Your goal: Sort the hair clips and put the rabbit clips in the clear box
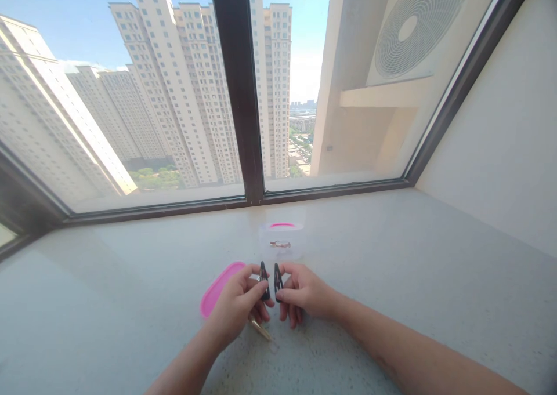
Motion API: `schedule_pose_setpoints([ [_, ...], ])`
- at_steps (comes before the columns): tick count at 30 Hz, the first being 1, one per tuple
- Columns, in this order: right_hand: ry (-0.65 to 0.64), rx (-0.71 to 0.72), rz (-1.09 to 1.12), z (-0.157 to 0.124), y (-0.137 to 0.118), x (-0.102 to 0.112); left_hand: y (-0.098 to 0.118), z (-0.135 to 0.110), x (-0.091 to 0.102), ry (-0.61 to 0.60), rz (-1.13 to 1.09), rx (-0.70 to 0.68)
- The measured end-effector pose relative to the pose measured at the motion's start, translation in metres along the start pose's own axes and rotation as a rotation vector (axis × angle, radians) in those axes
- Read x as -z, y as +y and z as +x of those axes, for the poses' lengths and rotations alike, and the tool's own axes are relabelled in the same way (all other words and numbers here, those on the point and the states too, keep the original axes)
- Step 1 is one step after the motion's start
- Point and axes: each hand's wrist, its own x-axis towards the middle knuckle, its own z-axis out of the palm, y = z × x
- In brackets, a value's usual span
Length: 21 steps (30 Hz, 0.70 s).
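Observation:
Two black snap hair clips are held upright side by side, a small gap between them. My left hand (240, 297) pinches the left black hair clip (263, 280) between thumb and fingers. In my right hand (303, 292), the right black hair clip (278, 281) is gripped the same way. Under my left hand lies a gold-coloured slim item (260, 329), partly hidden, its kind unclear. A pink oval lid (221, 287) rests on the sill, partly covered by my left hand.
Beyond my hands stands a clear container (298, 228) with a pink piece (282, 225) and a small metallic clip-like item (280, 244) in it. The speckled white sill (130, 302) ends at a dark window frame (174, 208). A white wall (491, 151) rises on the right.

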Motion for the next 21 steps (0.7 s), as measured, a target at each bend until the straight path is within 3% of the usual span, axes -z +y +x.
schedule_pose_setpoints([
  [21,0.009,0.011,0.065,0.0004,0.0091,0.0016,-0.0047,0.0009,0.0,0.028,0.021,-0.047],
])
